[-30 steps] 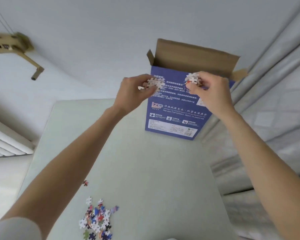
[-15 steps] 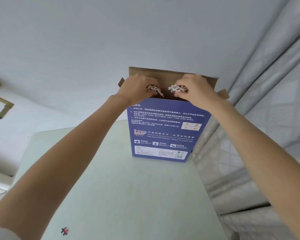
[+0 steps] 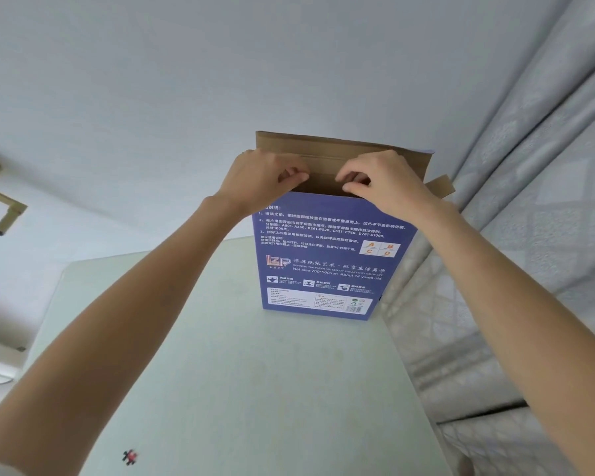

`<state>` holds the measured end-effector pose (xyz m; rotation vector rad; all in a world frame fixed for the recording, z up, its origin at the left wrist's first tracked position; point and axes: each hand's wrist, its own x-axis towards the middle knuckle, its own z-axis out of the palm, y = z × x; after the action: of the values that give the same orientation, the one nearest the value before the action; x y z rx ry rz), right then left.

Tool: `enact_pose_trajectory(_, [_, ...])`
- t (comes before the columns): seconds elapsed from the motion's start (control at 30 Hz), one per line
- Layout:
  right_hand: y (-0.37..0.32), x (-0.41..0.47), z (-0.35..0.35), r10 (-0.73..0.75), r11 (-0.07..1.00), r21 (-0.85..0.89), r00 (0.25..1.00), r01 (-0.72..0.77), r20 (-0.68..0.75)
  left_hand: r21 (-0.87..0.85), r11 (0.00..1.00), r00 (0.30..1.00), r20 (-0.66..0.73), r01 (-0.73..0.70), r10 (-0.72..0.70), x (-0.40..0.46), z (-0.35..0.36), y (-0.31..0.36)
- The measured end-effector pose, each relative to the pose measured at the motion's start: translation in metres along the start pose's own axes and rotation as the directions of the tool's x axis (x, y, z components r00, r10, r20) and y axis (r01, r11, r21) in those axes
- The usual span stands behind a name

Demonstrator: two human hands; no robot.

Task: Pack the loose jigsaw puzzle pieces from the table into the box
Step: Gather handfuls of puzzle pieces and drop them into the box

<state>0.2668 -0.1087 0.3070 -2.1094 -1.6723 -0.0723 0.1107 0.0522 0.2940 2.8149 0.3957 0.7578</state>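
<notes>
Puzzle piece (image 3: pixel 130 456): one red and dark piece lies alone on the table (image 3: pixel 255 389), near the front edge, well apart from both hands.
Handling: likely light, thin, stiff card; pinch by its edges.
Box (image 3: pixel 323 262): upright, top open.
Left hand (image 3: pixel 265 180): over the opening, fingers curled, nothing seen in them.
Right hand (image 3: pixel 382 180): the same.

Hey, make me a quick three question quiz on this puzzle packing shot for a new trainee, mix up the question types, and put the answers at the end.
1. True or false: the box lies flat on the table.
2. Where are the left hand and right hand? A) on the table B) at the box's open top C) on the curtain
3. What is the one loose puzzle piece resting on?

Key: 1 false, it stands upright. 2 B. 3 the table.
</notes>
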Motion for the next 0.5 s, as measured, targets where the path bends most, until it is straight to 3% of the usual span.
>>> enact_pose_trajectory(0.13, [-0.003,-0.004,0.002,-0.016,0.999,-0.033,0.999,0.017,0.035,0.047,0.986,0.970,-0.177,-0.162,0.168,-0.026,0.005,-0.002])
enact_pose_trajectory(0.27, [-0.006,-0.008,0.004,-0.028,0.999,0.016,0.999,0.028,0.026,0.057,0.979,0.959,-0.198,-0.195,0.202,-0.047,0.008,-0.009])
enact_pose_trajectory(0.37, [-0.017,-0.017,0.004,-0.059,0.998,0.017,0.994,0.061,-0.091,0.019,0.992,0.970,-0.208,-0.123,0.125,-0.060,0.003,-0.006])
enact_pose_trajectory(0.5, [-0.058,-0.054,0.031,-0.124,0.982,0.102,0.951,0.158,-0.282,-0.183,0.978,0.960,-0.240,0.099,-0.142,-0.113,-0.005,0.002])
